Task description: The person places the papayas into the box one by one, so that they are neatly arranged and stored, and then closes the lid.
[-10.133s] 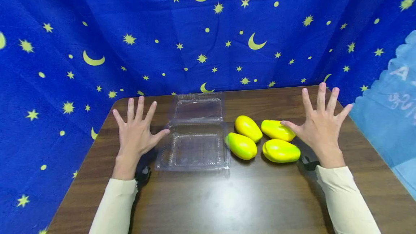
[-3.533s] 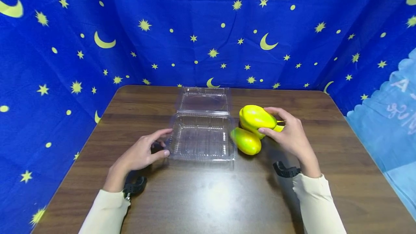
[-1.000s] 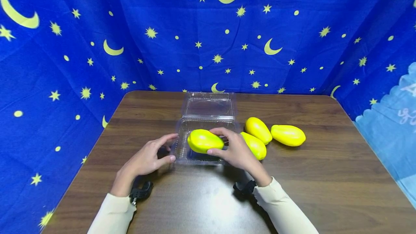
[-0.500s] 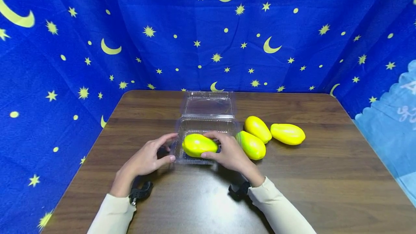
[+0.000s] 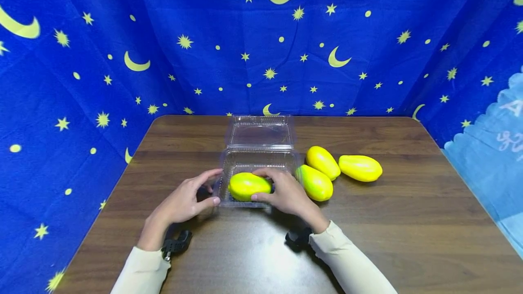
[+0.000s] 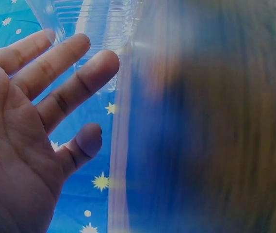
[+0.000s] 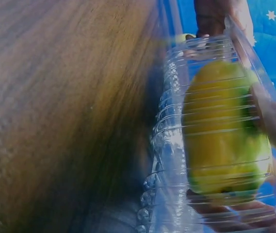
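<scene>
My right hand (image 5: 288,194) grips a yellow-green papaya (image 5: 247,187) by its right end, thumb on the near side and fingers on the far side. The fruit lies low in the front left of a clear plastic clamshell container (image 5: 261,154), whose lid (image 5: 261,134) is folded back. Through the ribbed wall, the right wrist view shows this papaya (image 7: 220,136) with fingers around it. At the container's left edge, my left hand (image 5: 181,201) rests with thumb and fingers spread and relaxed; the left wrist view shows its fingertips right by the plastic wall (image 6: 101,19).
Right of the container, one papaya (image 5: 314,183) lies against its edge, another (image 5: 323,162) just behind, and a third (image 5: 360,168) farther right. All stand on a wooden table (image 5: 367,230). A blue star-patterned cloth (image 5: 229,26) hangs behind and at the left.
My right hand has carried a papaya from the right-hand group over the container, then lowered it into the front left. My left hand moved earlier to the container's left edge and stays there.
</scene>
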Tool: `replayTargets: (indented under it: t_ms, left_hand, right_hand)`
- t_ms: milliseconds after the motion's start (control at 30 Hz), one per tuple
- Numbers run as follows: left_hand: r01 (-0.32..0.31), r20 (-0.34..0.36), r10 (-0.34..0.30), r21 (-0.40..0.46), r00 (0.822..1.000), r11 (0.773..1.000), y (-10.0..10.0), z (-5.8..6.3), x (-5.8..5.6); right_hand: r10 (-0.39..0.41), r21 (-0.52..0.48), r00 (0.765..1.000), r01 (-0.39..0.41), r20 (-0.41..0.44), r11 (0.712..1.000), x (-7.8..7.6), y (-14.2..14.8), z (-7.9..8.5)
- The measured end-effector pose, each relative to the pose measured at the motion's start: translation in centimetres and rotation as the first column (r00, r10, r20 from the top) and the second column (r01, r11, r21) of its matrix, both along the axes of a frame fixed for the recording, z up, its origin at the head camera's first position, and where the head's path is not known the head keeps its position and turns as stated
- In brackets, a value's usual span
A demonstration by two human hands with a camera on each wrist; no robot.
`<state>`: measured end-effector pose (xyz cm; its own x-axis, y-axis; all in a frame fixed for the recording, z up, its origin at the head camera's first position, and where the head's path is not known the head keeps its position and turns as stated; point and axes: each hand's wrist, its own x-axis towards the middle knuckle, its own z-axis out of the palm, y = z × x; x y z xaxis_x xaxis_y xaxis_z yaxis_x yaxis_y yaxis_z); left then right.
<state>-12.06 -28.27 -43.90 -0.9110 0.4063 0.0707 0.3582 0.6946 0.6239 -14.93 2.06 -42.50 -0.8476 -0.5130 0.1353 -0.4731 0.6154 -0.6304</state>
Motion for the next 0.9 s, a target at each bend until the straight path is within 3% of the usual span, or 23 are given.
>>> replayTargets:
  t_ms: [367,900]
  left_hand:
    - [0.001,-0.009,-0.002,-0.007,1.000,1.000,0.09,0.13,0.16]
    - [-0.011,0.007,0.011,-0.023,1.000,1.000,0.15,0.18,0.17]
  right_hand:
    - [-0.015,0.054,0.999,0.013,0.037,0.998,-0.23,-0.21,-0.15]
    - [0.083,0.040,0.994,-0.086,0.075,0.996,-0.30,-0.10,-0.26]
